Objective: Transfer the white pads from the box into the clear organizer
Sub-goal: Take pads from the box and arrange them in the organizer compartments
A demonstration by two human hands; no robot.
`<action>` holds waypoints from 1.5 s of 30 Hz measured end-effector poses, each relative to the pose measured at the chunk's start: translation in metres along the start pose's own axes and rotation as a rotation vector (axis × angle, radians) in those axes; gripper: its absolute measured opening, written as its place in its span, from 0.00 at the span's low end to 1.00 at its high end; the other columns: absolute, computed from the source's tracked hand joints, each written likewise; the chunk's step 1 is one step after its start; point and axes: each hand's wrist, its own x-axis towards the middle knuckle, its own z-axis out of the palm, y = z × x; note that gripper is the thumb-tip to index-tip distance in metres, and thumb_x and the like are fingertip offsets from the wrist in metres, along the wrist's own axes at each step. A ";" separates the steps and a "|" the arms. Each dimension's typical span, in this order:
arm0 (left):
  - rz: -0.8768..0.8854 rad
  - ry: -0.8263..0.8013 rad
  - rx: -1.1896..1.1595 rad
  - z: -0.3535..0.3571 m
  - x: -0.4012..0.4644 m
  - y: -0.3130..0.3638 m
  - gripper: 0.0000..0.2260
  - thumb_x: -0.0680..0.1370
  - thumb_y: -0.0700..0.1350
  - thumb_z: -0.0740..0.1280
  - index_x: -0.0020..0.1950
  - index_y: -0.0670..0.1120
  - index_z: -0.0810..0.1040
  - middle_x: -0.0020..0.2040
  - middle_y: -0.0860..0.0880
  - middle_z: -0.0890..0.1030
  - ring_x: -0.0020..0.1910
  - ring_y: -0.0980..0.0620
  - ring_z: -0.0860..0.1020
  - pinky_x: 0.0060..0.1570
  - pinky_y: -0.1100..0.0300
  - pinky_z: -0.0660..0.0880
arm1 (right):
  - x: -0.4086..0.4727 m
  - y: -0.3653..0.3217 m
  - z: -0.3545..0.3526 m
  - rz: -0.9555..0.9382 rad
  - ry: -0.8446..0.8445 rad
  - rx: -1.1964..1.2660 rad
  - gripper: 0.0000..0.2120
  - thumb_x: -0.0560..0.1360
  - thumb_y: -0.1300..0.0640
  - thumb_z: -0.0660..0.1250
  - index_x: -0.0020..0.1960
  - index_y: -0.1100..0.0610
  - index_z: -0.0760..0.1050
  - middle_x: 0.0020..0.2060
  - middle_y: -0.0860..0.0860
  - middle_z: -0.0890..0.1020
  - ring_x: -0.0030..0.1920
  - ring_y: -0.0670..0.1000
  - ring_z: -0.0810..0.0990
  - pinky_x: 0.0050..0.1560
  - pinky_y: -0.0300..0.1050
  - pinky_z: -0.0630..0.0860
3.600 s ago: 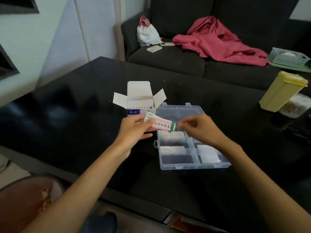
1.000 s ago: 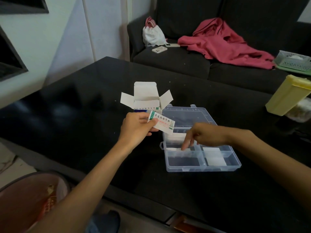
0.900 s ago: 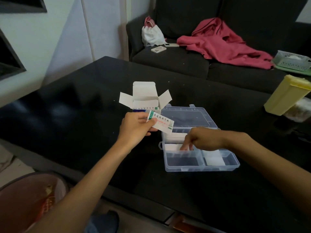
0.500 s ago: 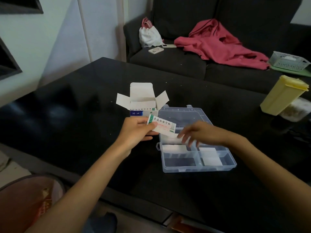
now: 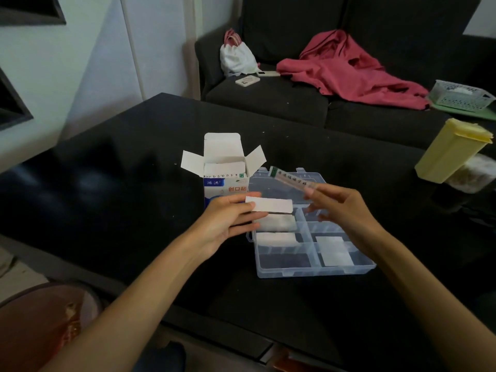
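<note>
A small white and blue box (image 5: 224, 181) stands open on the black table, with more pads showing inside. Right of it lies the clear organizer (image 5: 311, 267), lid flat behind, with white pads (image 5: 276, 237) in several compartments. My left hand (image 5: 228, 218) pinches a white pad (image 5: 271, 204) over the organizer's left side. My right hand (image 5: 341, 208) pinches a printed strip packet (image 5: 290, 177) with a green end, raised above the organizer's lid.
A yellow lidded container (image 5: 453, 149) stands at the table's right edge beside a clear tub. Behind the table is a dark sofa with a pink garment (image 5: 346, 68), a white bag, a phone and a basket (image 5: 461, 95). A reddish bin (image 5: 40, 326) sits at lower left.
The printed strip has passed from my left hand to my right hand, which rose from the organizer. My left hand now holds a plain white pad instead.
</note>
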 end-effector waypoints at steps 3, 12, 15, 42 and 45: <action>0.035 0.055 0.226 0.002 0.002 -0.003 0.10 0.78 0.40 0.65 0.58 0.47 0.77 0.51 0.48 0.82 0.44 0.55 0.83 0.39 0.62 0.80 | -0.003 0.004 -0.007 -0.136 -0.062 -0.225 0.08 0.74 0.57 0.65 0.52 0.51 0.79 0.42 0.46 0.79 0.39 0.45 0.78 0.35 0.31 0.74; 0.443 0.263 1.131 0.016 0.005 -0.026 0.09 0.74 0.56 0.69 0.48 0.53 0.83 0.45 0.58 0.82 0.43 0.60 0.78 0.44 0.61 0.75 | -0.007 0.011 -0.033 -0.198 -0.154 -0.468 0.08 0.74 0.57 0.65 0.49 0.45 0.79 0.43 0.48 0.77 0.43 0.48 0.76 0.39 0.36 0.74; 0.435 0.269 1.253 0.015 0.008 -0.025 0.08 0.74 0.56 0.69 0.46 0.53 0.82 0.41 0.57 0.80 0.43 0.57 0.78 0.41 0.62 0.74 | -0.005 0.010 -0.035 -0.219 -0.234 -0.544 0.11 0.74 0.57 0.65 0.46 0.40 0.75 0.44 0.49 0.77 0.45 0.48 0.76 0.43 0.37 0.76; 0.613 -0.144 1.703 0.001 0.005 -0.024 0.17 0.82 0.52 0.53 0.62 0.53 0.78 0.68 0.55 0.63 0.66 0.55 0.59 0.66 0.57 0.57 | 0.017 -0.019 0.015 0.444 -0.507 -1.005 0.12 0.76 0.55 0.65 0.51 0.64 0.78 0.30 0.52 0.74 0.28 0.46 0.69 0.29 0.35 0.67; 0.577 -0.176 1.681 0.000 0.007 -0.023 0.17 0.82 0.52 0.52 0.61 0.52 0.79 0.69 0.55 0.63 0.67 0.55 0.58 0.67 0.57 0.55 | 0.023 -0.020 0.019 0.282 -0.468 -1.064 0.10 0.77 0.59 0.63 0.56 0.60 0.79 0.40 0.54 0.80 0.31 0.46 0.72 0.33 0.35 0.70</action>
